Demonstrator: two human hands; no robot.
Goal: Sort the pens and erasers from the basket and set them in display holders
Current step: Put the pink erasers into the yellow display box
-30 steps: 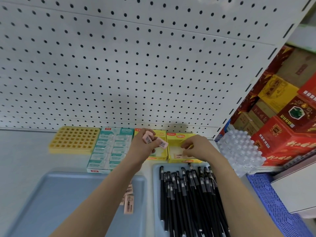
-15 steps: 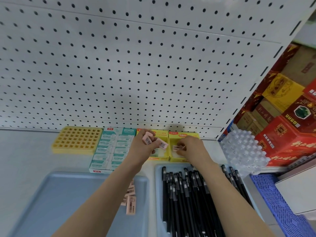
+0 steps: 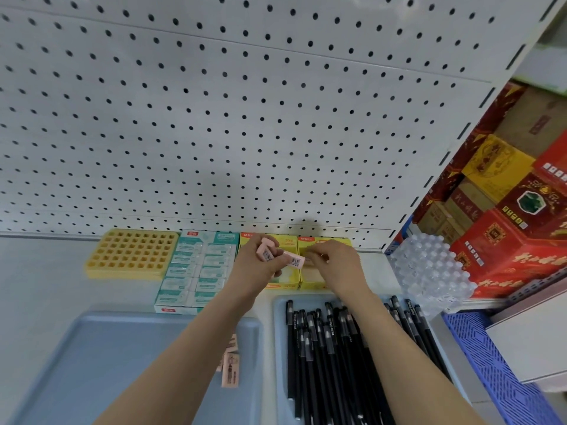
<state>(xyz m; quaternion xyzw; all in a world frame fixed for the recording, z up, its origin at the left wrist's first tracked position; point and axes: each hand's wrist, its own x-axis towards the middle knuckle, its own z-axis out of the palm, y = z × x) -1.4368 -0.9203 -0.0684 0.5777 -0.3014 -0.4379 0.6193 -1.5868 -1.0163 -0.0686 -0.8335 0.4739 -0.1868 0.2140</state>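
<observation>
The left hand (image 3: 260, 266) is gripping 2 pink erasers (image 3: 293, 259), probably light, slightly soft blocks best pinched across their long sides, at 9 o'clock of the right hand (image 3: 336, 265), which is curling over the yellow holder (image 3: 326, 244), its hold impossible to tell.

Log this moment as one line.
left hand: grips pink erasers | right hand: over right yellow box, grip unclear | black pens: lying in blue tray
</observation>
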